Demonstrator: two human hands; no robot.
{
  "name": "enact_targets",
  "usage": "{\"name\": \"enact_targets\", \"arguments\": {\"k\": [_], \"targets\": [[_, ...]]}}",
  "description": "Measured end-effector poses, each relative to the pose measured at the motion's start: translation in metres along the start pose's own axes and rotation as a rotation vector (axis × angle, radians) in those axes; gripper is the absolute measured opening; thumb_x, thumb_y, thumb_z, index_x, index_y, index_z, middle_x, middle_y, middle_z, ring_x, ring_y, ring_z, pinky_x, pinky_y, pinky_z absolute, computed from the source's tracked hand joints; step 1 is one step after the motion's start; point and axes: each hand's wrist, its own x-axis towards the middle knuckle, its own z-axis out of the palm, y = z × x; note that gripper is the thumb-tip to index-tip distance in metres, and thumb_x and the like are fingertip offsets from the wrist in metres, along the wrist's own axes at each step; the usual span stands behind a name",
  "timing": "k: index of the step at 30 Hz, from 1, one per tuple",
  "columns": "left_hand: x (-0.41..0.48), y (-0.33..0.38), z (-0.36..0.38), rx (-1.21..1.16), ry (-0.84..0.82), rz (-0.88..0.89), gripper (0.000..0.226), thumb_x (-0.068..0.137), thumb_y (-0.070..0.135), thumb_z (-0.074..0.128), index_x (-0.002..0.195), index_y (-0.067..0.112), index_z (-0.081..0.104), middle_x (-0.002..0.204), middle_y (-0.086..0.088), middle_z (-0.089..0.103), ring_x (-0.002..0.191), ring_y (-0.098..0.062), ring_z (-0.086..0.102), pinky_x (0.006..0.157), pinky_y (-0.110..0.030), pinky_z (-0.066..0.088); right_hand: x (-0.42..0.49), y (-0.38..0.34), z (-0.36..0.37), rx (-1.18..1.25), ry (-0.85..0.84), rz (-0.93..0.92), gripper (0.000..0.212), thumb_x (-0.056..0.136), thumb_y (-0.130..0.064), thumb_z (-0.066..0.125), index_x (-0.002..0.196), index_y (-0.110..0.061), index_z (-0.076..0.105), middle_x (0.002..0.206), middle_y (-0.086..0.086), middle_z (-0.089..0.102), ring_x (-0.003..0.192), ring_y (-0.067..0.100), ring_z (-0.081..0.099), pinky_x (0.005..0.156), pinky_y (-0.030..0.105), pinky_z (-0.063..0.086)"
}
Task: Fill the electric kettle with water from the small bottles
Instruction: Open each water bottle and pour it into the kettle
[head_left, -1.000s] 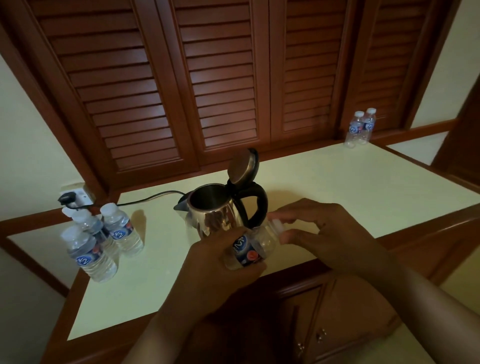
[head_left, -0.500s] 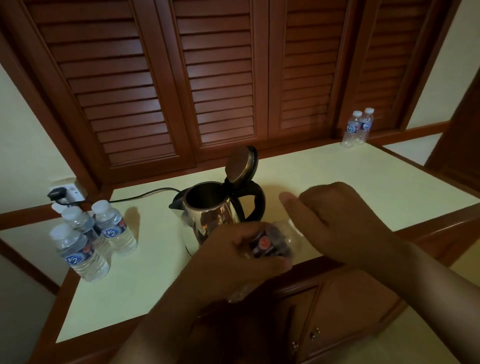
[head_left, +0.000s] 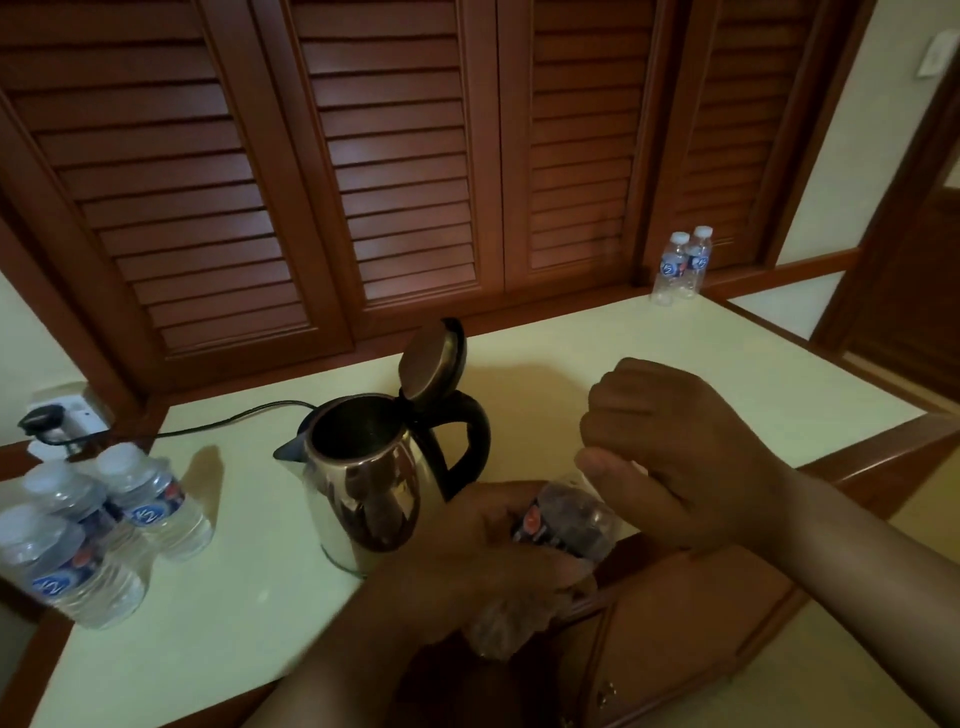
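A steel electric kettle (head_left: 363, 499) with a black handle stands on the pale counter (head_left: 649, 353), its lid (head_left: 431, 358) tipped up and open. Just right of it, near the counter's front edge, my left hand (head_left: 467, 551) grips a small clear water bottle (head_left: 566, 525) that lies tilted, its top pointing up and right. My right hand (head_left: 675, 457) is curled over the bottle's top end, thumb against the neck. The cap itself is hidden under that hand.
Three small capped bottles (head_left: 145, 504) stand at the counter's left end, two more bottles (head_left: 680, 265) at the far right corner. The kettle's black cord (head_left: 234, 415) runs left to a wall socket (head_left: 57, 415). Wooden louvred shutters (head_left: 395, 156) rise behind the counter.
The bottle has sunk lower and tilted further in my left hand. My right hand has rolled from an open-fingered hold on the cap into a curled fist over it.
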Motion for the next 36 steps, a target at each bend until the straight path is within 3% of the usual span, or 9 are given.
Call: {"name": "enact_targets", "arguments": {"k": [5, 8, 11, 15, 18, 25, 29, 32, 36], "targets": [[0.068, -0.007, 0.035, 0.355, 0.401, 0.164, 0.027, 0.089, 0.027, 0.08, 0.108, 0.042, 0.067, 0.094, 0.023, 0.074, 0.087, 0.001, 0.071, 0.076, -0.013, 0.053, 0.006, 0.05, -0.021, -0.02, -0.028, 0.283, 0.042, 0.102, -0.042, 0.037, 0.06, -0.036, 0.041, 0.049, -0.014, 0.04, 0.045, 0.01, 0.045, 0.051, 0.023, 0.032], [0.124, -0.013, 0.054, 0.407, 0.578, 0.195, 0.038, 0.086, 0.04, 0.081, 0.116, 0.047, 0.058, 0.096, 0.037, 0.068, 0.095, 0.012, 0.066, 0.078, -0.005, 0.051, -0.002, 0.09, -0.029, -0.294, -0.169, 0.337, 0.033, 0.098, -0.06, 0.041, 0.077, -0.035, 0.042, 0.057, -0.013, 0.05, 0.049, 0.007, 0.052, 0.049, 0.025, 0.045], [0.187, -0.02, 0.061, 0.368, 0.48, 0.144, 0.042, 0.09, 0.041, 0.077, 0.118, 0.056, 0.05, 0.109, 0.036, 0.065, 0.108, 0.014, 0.062, 0.087, -0.008, 0.052, -0.015, 0.142, -0.041, -0.247, -0.194, 0.526, 0.046, 0.082, -0.078, 0.026, 0.084, -0.037, 0.046, 0.067, -0.016, 0.049, 0.063, 0.004, 0.051, 0.055, 0.019, 0.038], [0.262, -0.022, 0.067, 0.499, 0.226, 0.049, 0.063, 0.095, 0.048, 0.069, 0.138, 0.067, 0.027, 0.117, 0.055, 0.048, 0.108, 0.033, 0.048, 0.085, 0.003, 0.042, -0.036, 0.219, -0.064, -0.059, -0.058, 0.595, 0.041, 0.085, -0.069, 0.04, 0.088, -0.032, 0.058, 0.075, -0.017, 0.055, 0.071, -0.004, 0.056, 0.056, 0.014, 0.038], [0.317, -0.025, 0.07, 0.537, 0.23, 0.037, 0.063, 0.095, 0.045, 0.07, 0.146, 0.059, 0.035, 0.126, 0.042, 0.058, 0.112, 0.019, 0.055, 0.089, -0.007, 0.047, -0.045, 0.271, -0.078, 0.007, -0.015, 0.593, 0.036, 0.088, -0.065, 0.045, 0.086, -0.033, 0.061, 0.074, -0.017, 0.06, 0.073, -0.002, 0.061, 0.056, 0.009, 0.041], [0.438, -0.055, 0.065, 0.368, 0.482, 0.019, 0.044, 0.084, 0.02, 0.086, 0.121, 0.032, 0.067, 0.112, 0.011, 0.076, 0.1, -0.005, 0.07, 0.084, -0.022, 0.056, -0.074, 0.38, -0.087, 0.274, -0.047, 0.827, 0.028, 0.089, -0.069, 0.037, 0.103, -0.054, 0.057, 0.095, -0.016, 0.066, 0.087, 0.001, 0.063, 0.072, 0.017, 0.048], [0.499, -0.076, 0.064, 0.403, 0.604, -0.002, 0.043, 0.085, 0.027, 0.085, 0.118, 0.041, 0.063, 0.1, 0.021, 0.074, 0.085, 0.01, 0.065, 0.074, -0.007, 0.048, -0.131, 0.431, -0.051, 0.257, -0.103, 0.98, 0.04, 0.102, -0.049, 0.044, 0.136, -0.03, 0.057, 0.132, -0.01, 0.06, 0.11, 0.004, 0.058, 0.092, 0.023, 0.045], [0.544, -0.097, 0.067, 0.445, 0.66, -0.054, 0.039, 0.085, 0.035, 0.084, 0.115, 0.045, 0.06, 0.096, 0.026, 0.072, 0.084, 0.008, 0.066, 0.077, -0.015, 0.053, -0.175, 0.453, -0.026, 0.086, -0.293, 1.019, 0.045, 0.106, -0.043, 0.039, 0.141, -0.02, 0.053, 0.138, -0.001, 0.058, 0.125, 0.014, 0.054, 0.11, 0.031, 0.038], [0.598, -0.121, 0.071, 0.51, 0.709, -0.09, 0.04, 0.086, 0.041, 0.081, 0.122, 0.033, 0.063, 0.105, 0.018, 0.072, 0.086, 0.004, 0.066, 0.082, -0.024, 0.057, -0.217, 0.468, 0.0, -0.072, -0.367, 0.932, 0.085, 0.099, -0.063, 0.002, 0.132, -0.012, 0.06, 0.135, 0.009, 0.061, 0.127, 0.025, 0.057, 0.113, 0.05, 0.041]]}}
